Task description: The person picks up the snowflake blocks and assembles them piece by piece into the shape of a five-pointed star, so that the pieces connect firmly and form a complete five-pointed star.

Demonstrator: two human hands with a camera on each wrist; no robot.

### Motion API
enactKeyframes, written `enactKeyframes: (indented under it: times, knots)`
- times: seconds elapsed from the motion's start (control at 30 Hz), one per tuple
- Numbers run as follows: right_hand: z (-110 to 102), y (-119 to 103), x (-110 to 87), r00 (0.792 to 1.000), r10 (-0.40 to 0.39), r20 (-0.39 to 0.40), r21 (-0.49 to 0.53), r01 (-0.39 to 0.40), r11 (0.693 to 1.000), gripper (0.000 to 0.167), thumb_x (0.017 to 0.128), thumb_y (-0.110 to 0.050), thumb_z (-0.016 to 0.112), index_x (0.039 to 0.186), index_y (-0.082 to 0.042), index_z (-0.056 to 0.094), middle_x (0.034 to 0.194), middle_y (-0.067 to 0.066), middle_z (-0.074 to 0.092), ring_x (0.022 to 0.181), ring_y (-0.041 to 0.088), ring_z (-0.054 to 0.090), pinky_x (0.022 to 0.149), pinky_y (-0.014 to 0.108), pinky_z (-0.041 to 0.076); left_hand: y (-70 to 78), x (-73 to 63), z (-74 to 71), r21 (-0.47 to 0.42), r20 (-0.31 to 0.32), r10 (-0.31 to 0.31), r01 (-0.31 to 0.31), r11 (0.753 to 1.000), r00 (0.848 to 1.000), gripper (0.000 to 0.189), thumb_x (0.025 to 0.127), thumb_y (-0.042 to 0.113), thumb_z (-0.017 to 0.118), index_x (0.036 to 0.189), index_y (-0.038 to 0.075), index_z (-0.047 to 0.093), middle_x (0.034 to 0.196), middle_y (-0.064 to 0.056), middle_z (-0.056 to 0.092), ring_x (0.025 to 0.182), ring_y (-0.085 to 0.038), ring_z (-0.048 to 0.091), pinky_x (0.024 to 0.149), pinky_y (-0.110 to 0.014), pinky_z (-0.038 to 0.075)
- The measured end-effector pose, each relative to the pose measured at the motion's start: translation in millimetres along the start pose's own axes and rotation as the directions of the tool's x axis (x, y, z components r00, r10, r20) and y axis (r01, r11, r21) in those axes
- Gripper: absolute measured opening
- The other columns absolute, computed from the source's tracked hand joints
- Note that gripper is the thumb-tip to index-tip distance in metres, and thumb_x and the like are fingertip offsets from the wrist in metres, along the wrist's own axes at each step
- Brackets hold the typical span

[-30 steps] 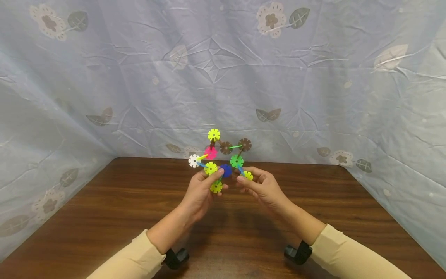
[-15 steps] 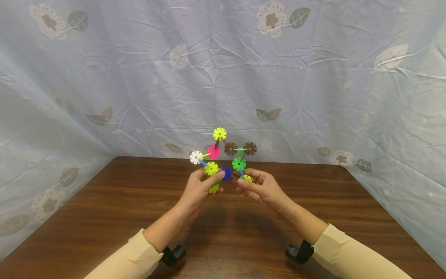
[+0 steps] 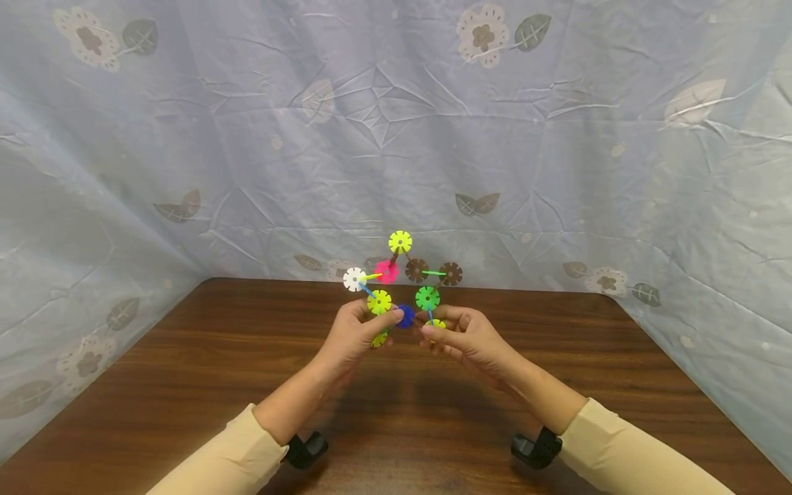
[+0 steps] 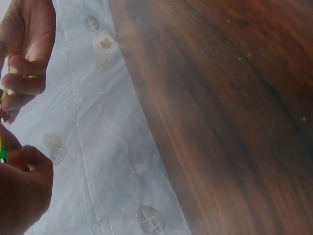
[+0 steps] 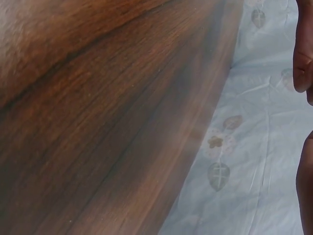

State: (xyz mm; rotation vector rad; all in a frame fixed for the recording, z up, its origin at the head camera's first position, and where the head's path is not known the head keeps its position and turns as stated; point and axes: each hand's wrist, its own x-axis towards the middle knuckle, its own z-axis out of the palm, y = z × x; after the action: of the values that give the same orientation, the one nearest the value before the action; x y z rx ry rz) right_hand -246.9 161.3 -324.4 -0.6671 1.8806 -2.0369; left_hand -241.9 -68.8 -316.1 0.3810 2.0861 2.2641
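Both hands hold up a chain of notched plastic interlocking discs above the table in the head view. My left hand (image 3: 349,337) pinches the blue disc (image 3: 407,316) at its left edge, thumb in front. The right hand (image 3: 470,337) pinches a yellow disc (image 3: 438,324), which hangs below a green disc (image 3: 427,298). From the left hand the chain climbs through a yellow-green disc (image 3: 379,302), a white disc (image 3: 355,280) and a pink disc (image 3: 387,272) to a yellow top disc (image 3: 400,242). Two brown discs (image 3: 451,274) lead down to the green one. Fingers partly cover another yellow disc (image 3: 379,339).
A dark brown wooden table (image 3: 408,426) lies beneath the hands. Pale curtain cloth (image 3: 396,137) with flower and leaf prints surrounds its back and sides. Each wrist wears a black camera (image 3: 537,448) close over the tabletop.
The disc chain has tilted clockwise, its top moving right, and the blue and green discs have sunk slightly. Both hands keep their pinch, almost in the same place.
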Motion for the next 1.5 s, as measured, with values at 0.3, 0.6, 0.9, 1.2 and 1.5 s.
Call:
enactKeyframes:
  times: [0.3, 0.6, 0.9, 1.2, 1.5]
  knots:
    - [-3.1, 1.6, -0.8, 1.0, 0.024, 0.019, -0.026, -0.024, 0.999, 0.031, 0.103, -0.01, 0.065, 0.132, 0.001, 0.063, 0.104, -0.005, 0.08, 0.088, 0.006, 0.071, 0.082, 0.022, 0.059, 3.2, 1.4, -2.1, 0.013, 0.044, -0.054, 0.053, 0.999, 0.998, 0.009, 0.098, 0.014, 0.071, 0.092, 0.009, 0.066, 0.076, 0.009, 0.066, 0.069, -0.007, 0.059, 0.068, -0.022, 0.052]
    - [-2.4, 2.0, -0.3, 0.999, 0.013, 0.039, -0.027, -0.012, 1.0, 0.022, 0.101, -0.011, 0.068, 0.123, -0.006, 0.067, 0.101, -0.003, 0.08, 0.087, 0.007, 0.072, 0.084, 0.024, 0.061, 3.8, 0.3, -3.8, -0.007, 0.066, -0.085, 0.086, 0.996, 0.994, 0.01, 0.098, 0.015, 0.071, 0.094, 0.007, 0.067, 0.08, 0.009, 0.069, 0.078, -0.008, 0.063, 0.074, -0.023, 0.055]
    - [-2.8, 2.8, -1.2, 0.998, 0.016, 0.056, -0.054, -0.013, 0.998, 0.027, 0.102, -0.011, 0.068, 0.126, 0.001, 0.065, 0.101, -0.004, 0.081, 0.093, 0.01, 0.074, 0.088, 0.026, 0.061, 3.2, -0.4, -4.3, -0.012, 0.088, -0.086, 0.087, 0.996, 0.992, 0.01, 0.097, 0.014, 0.071, 0.089, 0.01, 0.067, 0.076, 0.01, 0.068, 0.072, -0.008, 0.061, 0.072, -0.022, 0.053]
    - [-2.6, 4.6, -1.4, 0.998, 0.011, 0.062, -0.029, -0.009, 1.0, 0.027, 0.103, -0.012, 0.067, 0.127, 0.001, 0.064, 0.104, -0.003, 0.081, 0.096, 0.011, 0.074, 0.096, 0.03, 0.061, -0.9, 0.7, -3.3, -0.051, 0.092, -0.084, 0.089, 0.995, 0.992, 0.01, 0.099, 0.014, 0.07, 0.09, 0.01, 0.066, 0.077, 0.01, 0.068, 0.074, -0.008, 0.06, 0.07, -0.021, 0.053]
    - [0.1, 2.5, 0.7, 0.998, -0.005, 0.058, 0.013, 0.004, 1.0, 0.029, 0.105, -0.013, 0.064, 0.132, -0.003, 0.063, 0.112, 0.0, 0.08, 0.098, 0.01, 0.074, 0.094, 0.029, 0.061, 3.5, 1.5, 0.7, 0.07, 0.051, 0.008, -0.012, 0.997, 0.999, 0.021, 0.101, 0.027, 0.069, 0.095, 0.007, 0.073, 0.08, 0.01, 0.067, 0.081, -0.012, 0.053, 0.076, -0.027, 0.046]
